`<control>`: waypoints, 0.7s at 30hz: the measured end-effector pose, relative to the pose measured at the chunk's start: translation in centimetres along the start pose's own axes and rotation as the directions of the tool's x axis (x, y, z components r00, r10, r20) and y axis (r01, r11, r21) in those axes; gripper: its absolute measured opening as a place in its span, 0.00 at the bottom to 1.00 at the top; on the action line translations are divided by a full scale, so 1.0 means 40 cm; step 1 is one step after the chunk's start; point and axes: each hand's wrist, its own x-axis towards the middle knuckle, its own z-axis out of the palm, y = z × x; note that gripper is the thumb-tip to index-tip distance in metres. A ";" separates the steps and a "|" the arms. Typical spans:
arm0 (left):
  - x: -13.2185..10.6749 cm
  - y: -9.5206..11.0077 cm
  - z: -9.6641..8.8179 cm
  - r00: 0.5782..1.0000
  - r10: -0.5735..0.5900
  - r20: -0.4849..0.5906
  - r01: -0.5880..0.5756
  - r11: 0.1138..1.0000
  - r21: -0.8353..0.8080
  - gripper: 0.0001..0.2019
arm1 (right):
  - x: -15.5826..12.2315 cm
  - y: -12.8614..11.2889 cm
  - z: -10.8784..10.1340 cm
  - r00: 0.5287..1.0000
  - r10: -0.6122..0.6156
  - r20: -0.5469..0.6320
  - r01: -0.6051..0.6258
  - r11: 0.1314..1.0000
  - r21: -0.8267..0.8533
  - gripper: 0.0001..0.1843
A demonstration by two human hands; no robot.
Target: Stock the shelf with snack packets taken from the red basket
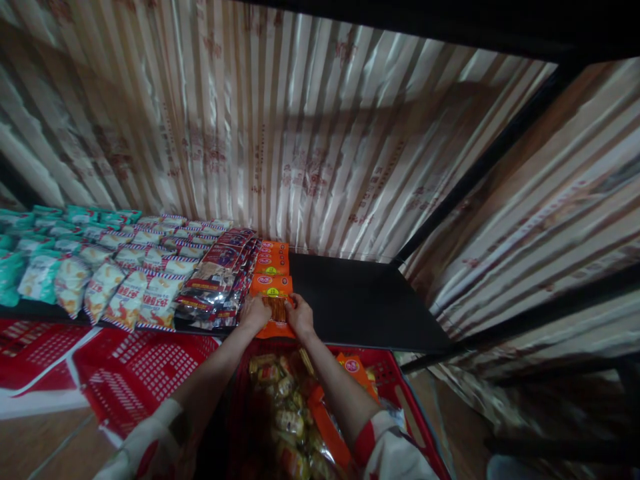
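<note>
An orange snack packet (273,285) with a clear window showing brown strips lies at the front edge of the black shelf (345,300). My left hand (256,313) grips its left side, fingers closed. On the opposite side my right hand (301,317) pinches the packet's edge. Behind it lies another orange packet (273,253) with the same print. Dark red and silver snack packets (220,267) are stacked in a pile just left of my left hand. Below my forearms stands a red basket (417,417) holding yellow wrapped snacks (287,420) and more orange packets (353,365).
White chip bags (127,297) and teal bags (40,273) fill the shelf's left part in rows. Red perforated baskets (145,370) stand below at left. A striped curtain (310,133) hangs behind, and a black metal post (480,173) slants up at right.
</note>
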 end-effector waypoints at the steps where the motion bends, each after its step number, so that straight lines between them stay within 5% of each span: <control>1: 0.000 0.004 -0.002 1.000 0.003 0.002 -0.003 1.000 0.017 0.14 | 0.006 0.002 0.004 1.000 -0.004 0.005 0.004 1.000 -0.010 0.17; 8: -0.008 0.032 -0.009 1.000 -0.004 -0.028 0.008 0.986 0.169 0.16 | 0.047 0.001 0.024 0.999 -0.036 -0.013 0.036 0.998 -0.050 0.16; 21: 0.006 0.018 0.010 0.983 0.163 -0.087 -0.138 0.960 0.243 0.14 | 0.082 -0.027 0.025 0.998 -0.067 -0.010 0.067 0.997 -0.044 0.17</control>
